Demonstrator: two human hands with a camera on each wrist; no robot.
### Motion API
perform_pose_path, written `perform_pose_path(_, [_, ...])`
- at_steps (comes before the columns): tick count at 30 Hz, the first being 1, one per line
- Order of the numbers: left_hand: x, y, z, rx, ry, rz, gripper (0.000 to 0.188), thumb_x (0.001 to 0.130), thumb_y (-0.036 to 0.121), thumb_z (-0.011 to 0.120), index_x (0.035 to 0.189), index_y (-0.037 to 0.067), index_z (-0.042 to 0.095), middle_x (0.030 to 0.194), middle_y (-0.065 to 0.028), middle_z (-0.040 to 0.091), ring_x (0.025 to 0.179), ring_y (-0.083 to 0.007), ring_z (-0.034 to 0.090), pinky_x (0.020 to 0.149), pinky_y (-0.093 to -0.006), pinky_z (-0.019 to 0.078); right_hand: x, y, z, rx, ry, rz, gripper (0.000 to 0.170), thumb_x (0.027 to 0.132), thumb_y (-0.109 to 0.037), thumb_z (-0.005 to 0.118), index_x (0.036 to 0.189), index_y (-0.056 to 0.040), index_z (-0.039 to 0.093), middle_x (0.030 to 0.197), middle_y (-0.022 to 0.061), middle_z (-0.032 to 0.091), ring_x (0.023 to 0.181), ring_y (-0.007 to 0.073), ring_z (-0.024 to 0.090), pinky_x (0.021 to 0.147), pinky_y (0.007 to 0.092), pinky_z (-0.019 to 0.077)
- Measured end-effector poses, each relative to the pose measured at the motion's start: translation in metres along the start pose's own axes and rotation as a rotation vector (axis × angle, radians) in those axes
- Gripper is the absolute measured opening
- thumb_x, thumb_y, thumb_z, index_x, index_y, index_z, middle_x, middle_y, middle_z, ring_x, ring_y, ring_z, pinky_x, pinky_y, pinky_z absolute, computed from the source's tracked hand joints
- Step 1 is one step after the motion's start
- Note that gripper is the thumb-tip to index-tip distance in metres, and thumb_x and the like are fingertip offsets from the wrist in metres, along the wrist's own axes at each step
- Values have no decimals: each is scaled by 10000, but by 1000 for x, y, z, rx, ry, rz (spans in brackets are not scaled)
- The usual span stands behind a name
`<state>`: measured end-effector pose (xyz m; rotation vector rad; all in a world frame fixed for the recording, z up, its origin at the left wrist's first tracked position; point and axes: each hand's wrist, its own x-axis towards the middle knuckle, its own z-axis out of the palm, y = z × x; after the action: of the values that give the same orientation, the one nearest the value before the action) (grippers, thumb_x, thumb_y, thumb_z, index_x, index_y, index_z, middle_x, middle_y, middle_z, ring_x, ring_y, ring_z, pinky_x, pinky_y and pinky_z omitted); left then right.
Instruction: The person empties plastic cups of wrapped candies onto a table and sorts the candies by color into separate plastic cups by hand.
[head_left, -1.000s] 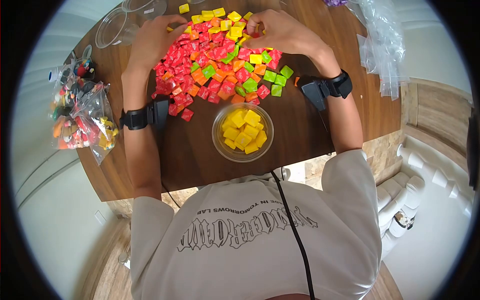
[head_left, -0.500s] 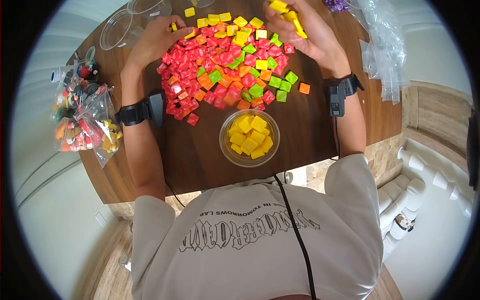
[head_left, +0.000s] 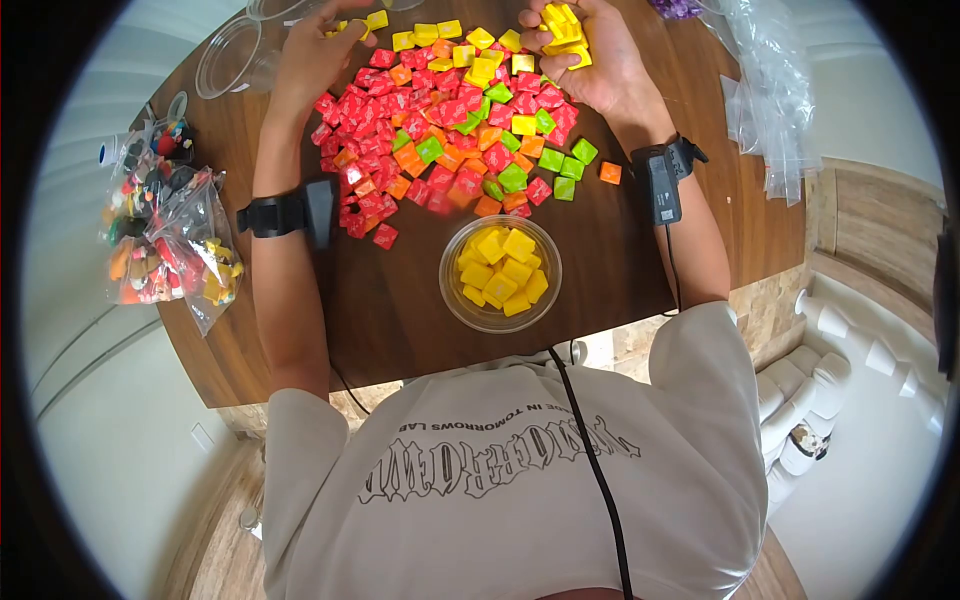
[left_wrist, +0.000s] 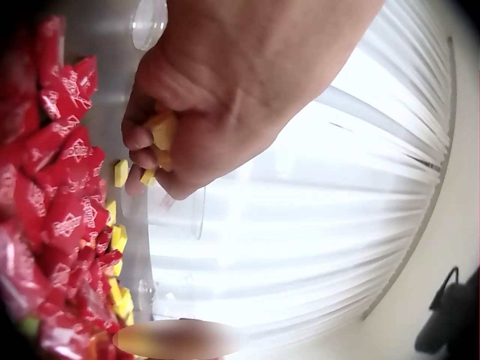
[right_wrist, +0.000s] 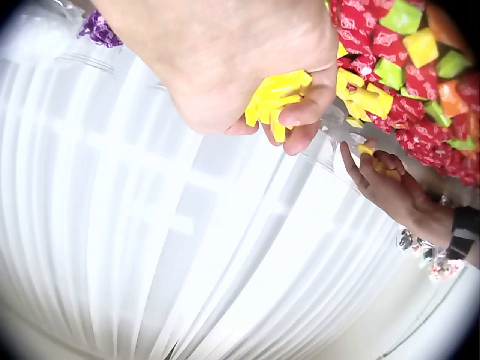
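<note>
At the pile's far left, my left hand (head_left: 315, 55) curls its fingers around some yellow candies (left_wrist: 163, 131), and another yellow candy lies just past its fingertips. My right hand (head_left: 608, 70) is raised over the far right side of the pile, cradling several yellow wrapped candies (head_left: 566, 38) against its bent fingers. Beneath and between the hands spreads a heap of square candies, mostly red (head_left: 375, 125), with orange, green and yellow ones mixed in. Loose yellow candies (head_left: 425, 33) line its far edge. A clear round bowl (head_left: 449, 303) of yellow candies stands nearer my body.
Clear empty tubs (head_left: 212, 75) stand at the far left. Bags of small colourful figures (head_left: 165, 240) lie along the left edge. On the right are clear plastic bags (head_left: 775, 110), with something purple (head_left: 672, 8) beyond. A cable (head_left: 590, 460) runs down my shirt.
My right hand has come up out of the pile with several yellow candies and turned so they show. My left hand has shifted farther away, toward the yellow candies at the far edge.
</note>
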<state>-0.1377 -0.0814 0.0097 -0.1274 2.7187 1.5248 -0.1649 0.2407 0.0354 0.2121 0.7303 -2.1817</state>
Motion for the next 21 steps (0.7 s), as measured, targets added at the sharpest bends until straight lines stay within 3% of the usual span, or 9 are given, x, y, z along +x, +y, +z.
perform_pose_path(3, [8,-13,9,273,134,105,264,983,261,612,1169,152,764,807,-31,730,662,-65,585,596,-274,460,1,0,-3,-84,20,-39,331,1024,-312,533,830,-55,608,766,68,635,531,124,548,358,182,387])
perform_pose_path(5, [11,-17,8,326,146,106,266,983,304,617,1128,148,777,810,-54,734,690,-115,630,646,-303,480,-4,-2,2,-653,132,-177,347,1019,-313,507,814,-46,589,731,55,612,524,112,530,366,186,374])
perform_pose_path(6, [12,-17,8,379,159,107,282,982,348,622,1087,145,789,812,-77,737,719,-165,674,696,-332,501,0,-5,-4,-652,133,-178,347,1019,-313,507,814,-46,589,731,55,612,524,112,530,366,186,374])
perform_pose_path(8, [9,-12,9,466,177,126,289,982,366,627,1129,166,775,872,-103,749,788,-234,701,736,-358,517,14,-9,-24,-1321,172,-328,336,990,-362,638,1104,-59,723,717,50,668,616,127,625,539,290,474])
perform_pose_path(9, [8,-10,9,554,196,146,303,981,384,632,1172,187,761,931,-129,762,857,-302,728,776,-383,534,14,-7,-28,-1322,172,-329,336,990,-362,638,1104,-59,723,717,50,668,616,127,625,539,290,474])
perform_pose_path(11, [11,-17,10,622,185,206,330,983,398,630,1238,211,725,1010,-153,754,939,-352,711,825,-421,537,14,-2,-35,-1885,267,-706,359,972,-365,656,1156,-65,724,840,143,745,768,289,727,710,416,558])
perform_pose_path(14, [11,-21,16,728,149,252,389,991,402,620,1345,245,649,1130,-182,735,1061,-404,684,895,-473,541,17,2,-38,-1931,203,-692,381,954,-386,679,1156,-66,721,930,206,756,847,374,733,791,452,562])
perform_pose_path(18, [9,-14,17,740,76,203,398,991,397,624,1359,246,614,1163,-182,725,1098,-419,669,909,-489,537,9,-6,-19,-1971,161,-473,379,956,-372,676,1173,-62,710,902,174,756,824,334,732,769,432,558])
perform_pose_path(21, [4,-5,17,762,38,197,395,1000,385,631,1322,157,615,1108,-152,753,1025,-354,715,880,-443,546,22,-11,-29,-1609,130,-300,366,952,-351,678,1186,-70,699,897,162,751,826,318,726,774,415,552])
